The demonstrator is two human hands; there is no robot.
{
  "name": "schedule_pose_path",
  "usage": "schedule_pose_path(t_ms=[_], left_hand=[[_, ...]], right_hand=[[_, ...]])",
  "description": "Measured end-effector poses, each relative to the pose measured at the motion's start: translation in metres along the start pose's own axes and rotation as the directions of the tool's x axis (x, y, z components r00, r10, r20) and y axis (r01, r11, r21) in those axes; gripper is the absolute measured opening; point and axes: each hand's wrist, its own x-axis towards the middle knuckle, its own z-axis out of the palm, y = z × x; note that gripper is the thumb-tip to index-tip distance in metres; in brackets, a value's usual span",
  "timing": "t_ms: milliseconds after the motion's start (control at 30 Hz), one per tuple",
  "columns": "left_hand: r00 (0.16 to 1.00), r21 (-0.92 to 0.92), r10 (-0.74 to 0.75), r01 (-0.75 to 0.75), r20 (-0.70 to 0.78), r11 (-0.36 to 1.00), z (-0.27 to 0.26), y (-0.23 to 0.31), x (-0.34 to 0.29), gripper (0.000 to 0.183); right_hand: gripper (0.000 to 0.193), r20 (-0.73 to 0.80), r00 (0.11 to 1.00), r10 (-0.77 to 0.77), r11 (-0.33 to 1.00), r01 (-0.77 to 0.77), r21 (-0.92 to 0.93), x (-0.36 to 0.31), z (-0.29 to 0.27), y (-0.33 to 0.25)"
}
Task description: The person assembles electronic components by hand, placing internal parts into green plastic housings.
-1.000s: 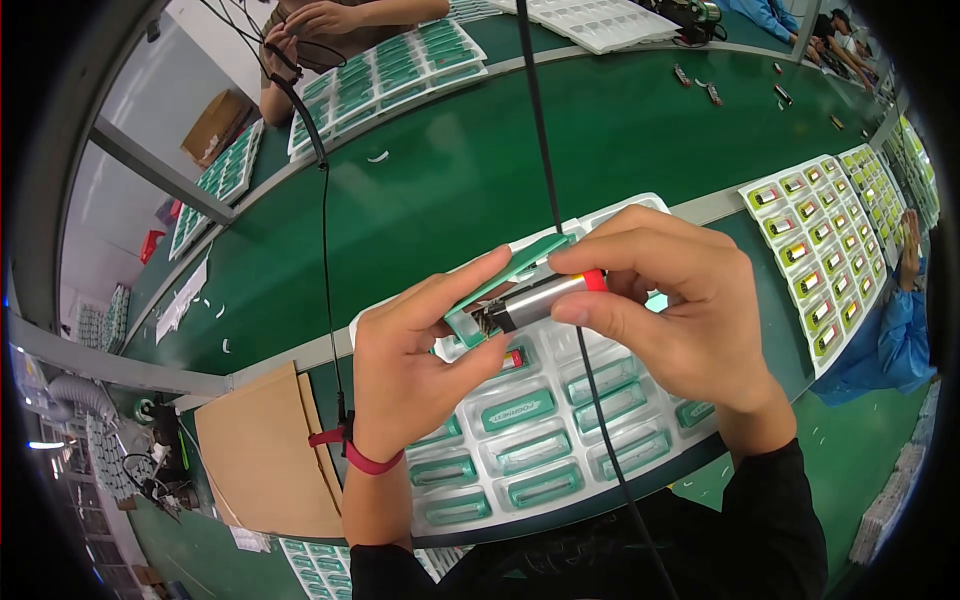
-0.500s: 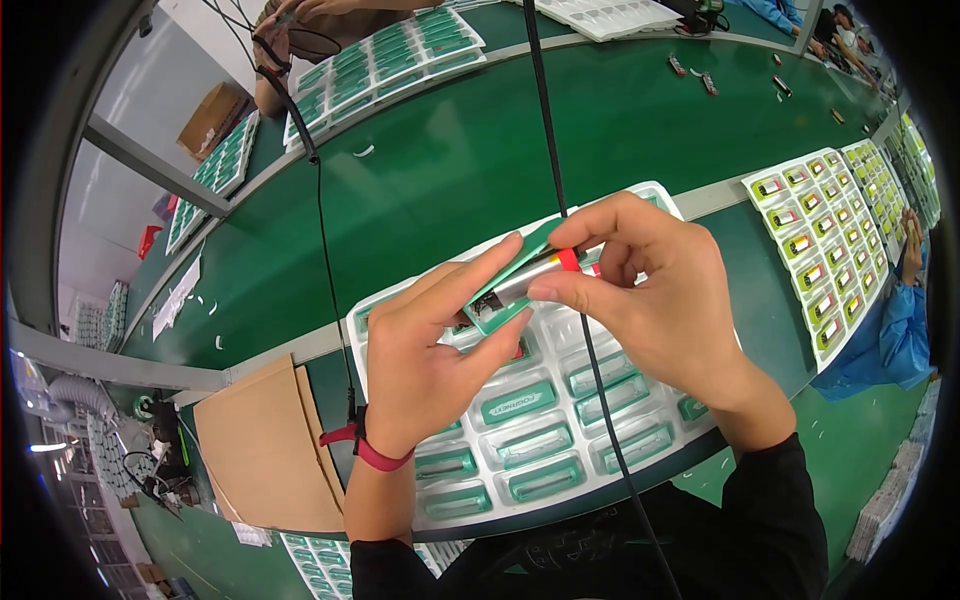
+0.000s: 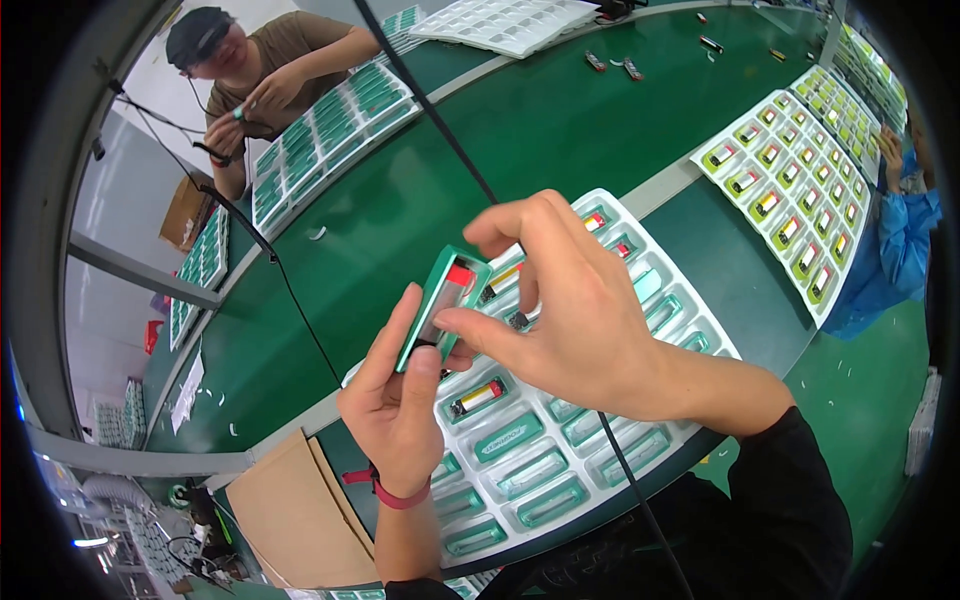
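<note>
My left hand [image 3: 392,405], with a red band at its wrist, grips a small green plastic case [image 3: 431,292] tilted upright. A silver cylindrical cell [image 3: 443,308] with a red end lies inside it. My right hand [image 3: 580,310] is beside the case, its thumb reaching onto the cell, while the other fingers are bent and apart from the case. Under both hands lies a white moulded tray [image 3: 672,270] of green cases. Some of its pockets hold red-ended cells, such as the cell [image 3: 477,398] below my hands. My right hand covers part of the tray.
A black cable [image 3: 432,118] crosses in front of me. Brown cardboard [image 3: 295,510] lies at the left. Another tray [image 3: 765,200] with yellow-green cases stands at the right, by a person in blue [image 3: 880,265]. Across the green belt [image 3: 490,130], another person [image 3: 290,50] works behind a tray.
The case has swung more upright and moved left, and the cell now sits inside it. My right fingers have come off the cell's red end. The whole view has turned.
</note>
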Motion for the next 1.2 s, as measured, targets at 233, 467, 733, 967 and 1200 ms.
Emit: schedule_pose_path(t_ms=[233, 467, 733, 967, 1200], left_hand=[[1.0, -0.095, -0.017, 0.019, 0.023, 0.995, 0.005, -0.005, 0.007, 0.037], [0.997, 0.232, -0.053, 0.04, 0.048, 0.972, 0.0, 0.002, 0.008, 0.032], [0.982, 0.513, 0.135, -0.183, 0.13, 0.839, -0.012, 0.002, 0.002, 0.031], [0.978, 0.548, 0.021, -0.135, 0.208, 0.825, -0.023, 0.013, 0.006, 0.037], [0.988, 0.607, 0.103, -0.152, 0.115, 0.78, -0.016, 0.018, 0.003, 0.047]], right_hand=[[0.048, 0.191, 0.977, 0.099, 0.994, -0.107, 0.033, 0.0, -0.001, 0.007], [0.034, 0.405, 0.888, 0.216, 0.935, -0.308, 0.177, 0.015, -0.018, 0.004], [0.023, 0.528, 0.848, -0.036, 0.964, -0.11, 0.242, 0.01, -0.007, 0.014], [0.03, 0.492, 0.823, -0.283, 0.959, 0.236, 0.158, 0.007, -0.011, 0.029], [0.034, 0.463, 0.83, -0.311, 0.95, 0.269, 0.156, 0.007, -0.008, 0.021]])
